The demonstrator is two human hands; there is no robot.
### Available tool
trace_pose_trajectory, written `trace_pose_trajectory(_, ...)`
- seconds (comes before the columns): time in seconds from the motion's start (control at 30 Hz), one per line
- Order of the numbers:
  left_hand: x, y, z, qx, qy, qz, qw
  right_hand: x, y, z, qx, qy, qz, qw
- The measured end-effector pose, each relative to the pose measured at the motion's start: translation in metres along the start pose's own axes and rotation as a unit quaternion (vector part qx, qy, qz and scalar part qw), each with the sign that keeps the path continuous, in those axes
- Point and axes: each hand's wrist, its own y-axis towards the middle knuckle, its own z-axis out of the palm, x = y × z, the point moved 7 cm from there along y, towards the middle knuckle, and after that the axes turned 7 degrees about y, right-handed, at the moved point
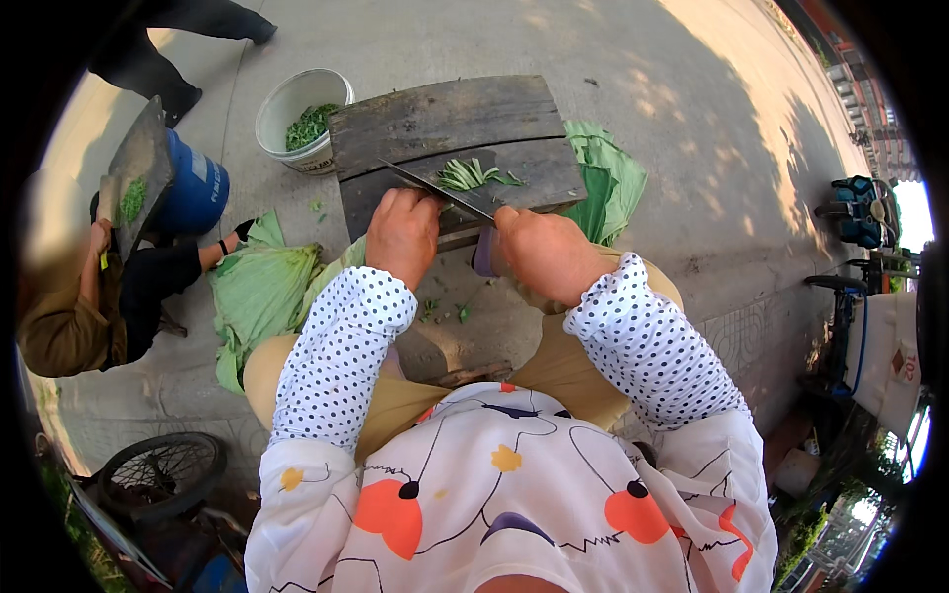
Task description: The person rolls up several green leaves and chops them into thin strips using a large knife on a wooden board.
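Observation:
A weathered wooden board [450,109] is raised in front of me, with a pile of cut green strips [473,175] on its near half. My right hand [549,252] is closed round the handle end of a knife [435,188], whose blade slants up to the left across the board, just on my side of the strips. My left hand [403,232] rests at the board's near edge beside the blade, fingers curled in; what they hold is hidden. Large green leaves [262,287] lie to my left, one reaching up beside my left hand.
A white bucket [331,158] with chopped greens stands beyond the board's left end. More broad leaves [608,183] lie at its right end. At left a person sits by a blue barrel [198,183] topped with a board; another person's legs show behind. Bicycle wheel [163,474] lower left; parked vehicles right.

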Motion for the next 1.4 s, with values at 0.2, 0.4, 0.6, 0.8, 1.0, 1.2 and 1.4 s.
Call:
trace_pose_trajectory(0.2,-0.001,-0.002,-0.001,0.018,0.017,0.005,1.000,0.014,0.040,0.022,-0.081,0.018,-0.046,0.996)
trace_pose_trajectory(0.4,-0.003,-0.002,-0.012,0.049,0.044,0.020,0.998,-0.006,0.035,0.012,-0.040,0.072,0.035,0.996)
trace_pose_trajectory(0.6,-0.008,0.012,-0.004,0.005,0.011,0.032,0.999,-0.034,0.013,-0.010,-0.092,0.066,0.087,0.990)
trace_pose_trajectory(0.8,-0.007,0.016,0.004,0.010,-0.003,0.024,1.000,-0.024,0.004,-0.011,-0.089,0.069,0.040,0.993)
trace_pose_trajectory(1.0,0.000,0.005,-0.002,-0.023,-0.007,0.017,1.000,-0.007,-0.003,0.000,-0.068,0.046,-0.009,0.997)
trace_pose_trajectory(1.2,-0.004,0.011,0.000,-0.014,-0.014,0.023,1.000,-0.013,0.004,0.006,-0.051,0.032,0.000,0.998)
trace_pose_trajectory(1.4,-0.009,0.014,-0.002,-0.016,-0.022,0.027,0.999,0.000,0.051,0.010,-0.081,0.067,0.012,0.994)
